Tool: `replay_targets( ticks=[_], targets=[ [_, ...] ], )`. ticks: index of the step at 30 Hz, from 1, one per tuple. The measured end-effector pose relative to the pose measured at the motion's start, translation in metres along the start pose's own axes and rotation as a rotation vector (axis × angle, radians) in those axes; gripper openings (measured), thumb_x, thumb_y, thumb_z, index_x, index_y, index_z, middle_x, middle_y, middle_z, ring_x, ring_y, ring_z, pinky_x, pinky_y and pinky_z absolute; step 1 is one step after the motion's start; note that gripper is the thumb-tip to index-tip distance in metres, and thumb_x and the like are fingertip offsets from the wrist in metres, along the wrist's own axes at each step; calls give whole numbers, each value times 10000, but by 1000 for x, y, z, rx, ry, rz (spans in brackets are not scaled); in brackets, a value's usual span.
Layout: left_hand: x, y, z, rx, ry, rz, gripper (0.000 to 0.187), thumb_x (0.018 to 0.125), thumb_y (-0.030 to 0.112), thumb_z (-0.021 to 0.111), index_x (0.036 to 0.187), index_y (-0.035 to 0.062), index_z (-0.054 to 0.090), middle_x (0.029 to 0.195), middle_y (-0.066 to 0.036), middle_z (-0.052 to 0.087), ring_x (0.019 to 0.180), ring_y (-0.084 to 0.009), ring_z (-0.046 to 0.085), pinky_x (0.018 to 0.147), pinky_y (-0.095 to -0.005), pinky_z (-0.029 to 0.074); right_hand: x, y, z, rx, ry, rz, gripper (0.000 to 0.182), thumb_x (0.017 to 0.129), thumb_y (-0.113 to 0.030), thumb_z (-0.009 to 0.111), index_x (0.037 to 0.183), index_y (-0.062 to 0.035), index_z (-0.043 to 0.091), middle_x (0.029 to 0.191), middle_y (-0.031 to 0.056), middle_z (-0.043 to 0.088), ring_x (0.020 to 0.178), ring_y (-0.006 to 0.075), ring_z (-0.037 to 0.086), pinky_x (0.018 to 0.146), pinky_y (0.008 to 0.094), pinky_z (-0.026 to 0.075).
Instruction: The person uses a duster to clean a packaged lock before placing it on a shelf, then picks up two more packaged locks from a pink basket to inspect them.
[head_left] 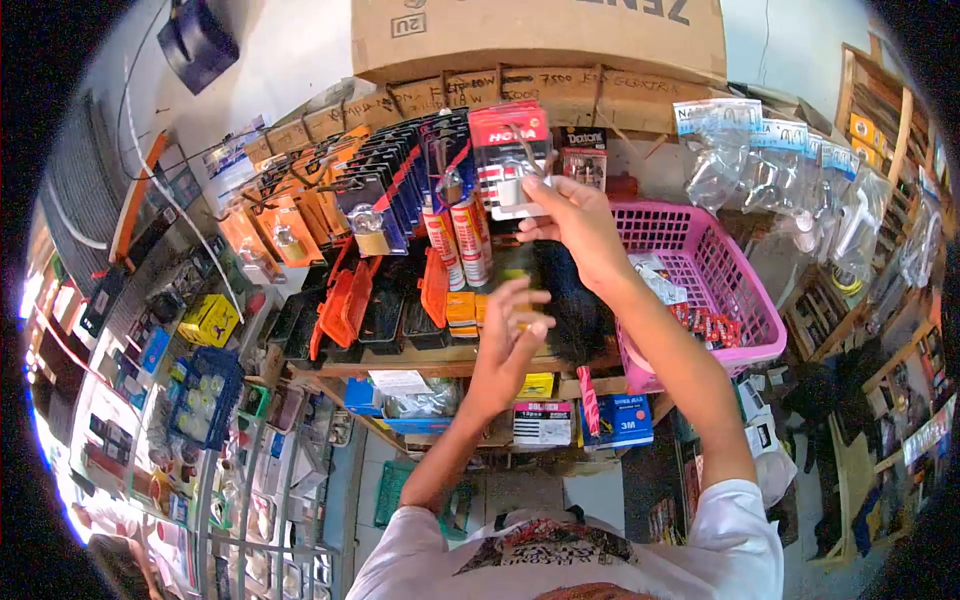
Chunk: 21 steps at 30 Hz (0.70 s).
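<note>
My right hand [572,228] is raised and grips a red-topped blister pack [512,155] labelled with white letters, held up in front of the hanging display. My left hand [508,335] is lower, fingers curled around a small dark and yellow item [520,268] just below the pack; what it is I cannot tell. Rows of carded padlocks [372,215] and red-and-white tubes [458,235] hang on the rack right beside both hands.
A pink plastic basket [745,335] with small packets sits to the right. Orange and black trays [350,305] rest on a wooden shelf [420,362]. A large cardboard box [540,35] sits on top. Bagged hardware [790,165] hangs at the upper right. Boxes [545,420] fill the lower shelf.
</note>
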<state>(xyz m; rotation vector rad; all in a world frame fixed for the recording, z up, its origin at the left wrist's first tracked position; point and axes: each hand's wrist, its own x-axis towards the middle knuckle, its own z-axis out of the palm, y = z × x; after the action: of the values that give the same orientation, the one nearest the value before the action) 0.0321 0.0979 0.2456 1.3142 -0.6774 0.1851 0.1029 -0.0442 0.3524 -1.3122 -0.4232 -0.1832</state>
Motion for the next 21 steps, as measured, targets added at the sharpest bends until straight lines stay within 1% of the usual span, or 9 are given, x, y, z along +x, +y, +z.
replay_targets(
  ticks=[2,4,7,10,11,14,15,18,21],
  targets=[
    [-12,-12,-4,-10,-110,-72,519,974,154,564,1418,28,325,1258,-133,542,1031,-180,581,905,-328,470,5,1,-3,-90,5,34,328,942,-343,649,1021,-25,661,896,53,687,702,94,632,630,240,545],
    [-25,-27,-8,-33,-199,-137,485,973,145,567,1400,28,368,1255,-123,554,1056,-177,577,946,-335,452,-3,-3,-8,-126,33,64,374,917,-372,677,1087,-39,668,951,35,686,770,92,632,613,227,524],
    [-55,-41,-19,27,-222,-260,423,981,159,558,1366,33,434,1228,-106,580,1105,-181,561,963,-334,441,-25,-17,-25,-178,18,101,448,915,-367,674,1232,-53,631,1073,25,665,874,104,626,595,233,503],
    [-91,-67,-41,35,-239,-448,398,993,208,540,1344,35,463,1236,-103,585,1108,-174,556,937,-323,447,-51,-24,-54,-290,77,137,467,925,-345,662,1270,-36,604,1113,28,655,880,100,621,596,223,490],
    [-107,-77,-50,26,-232,-528,394,997,230,534,1334,35,473,1240,-102,586,1107,-169,554,924,-319,450,-58,-28,-69,-379,30,125,459,932,-340,655,1259,-22,607,1065,16,670,858,89,619,617,220,483],
    [-148,-99,-67,79,-170,-515,396,1005,311,517,1297,44,503,1228,-94,606,1069,-158,581,841,-302,471,-63,-37,-116,-622,-182,170,419,939,-346,648,1221,-37,638,980,1,678,825,82,619,656,218,486],
    [-157,-103,-67,114,-111,-560,403,1004,327,517,1293,46,506,1212,-91,616,1045,-158,595,813,-301,475,-56,-23,-143,-746,-219,142,374,931,-346,652,1155,-48,669,935,45,701,799,144,652,695,279,514],
    [-183,-116,-66,133,47,-691,421,1002,365,518,1285,53,514,1167,-81,643,980,-160,632,746,-298,485,-44,-12,-193,-1367,-298,121,385,921,-390,635,1098,-53,686,963,129,707,834,270,683,735,376,536],
    [-202,-133,-65,36,134,-755,430,999,385,526,1279,60,525,1132,-76,661,942,-166,652,722,-298,489,-26,19,-230,-1667,-449,313,499,894,-469,616,1174,-56,639,1008,196,689,916,381,667,810,468,528]
  ],
)
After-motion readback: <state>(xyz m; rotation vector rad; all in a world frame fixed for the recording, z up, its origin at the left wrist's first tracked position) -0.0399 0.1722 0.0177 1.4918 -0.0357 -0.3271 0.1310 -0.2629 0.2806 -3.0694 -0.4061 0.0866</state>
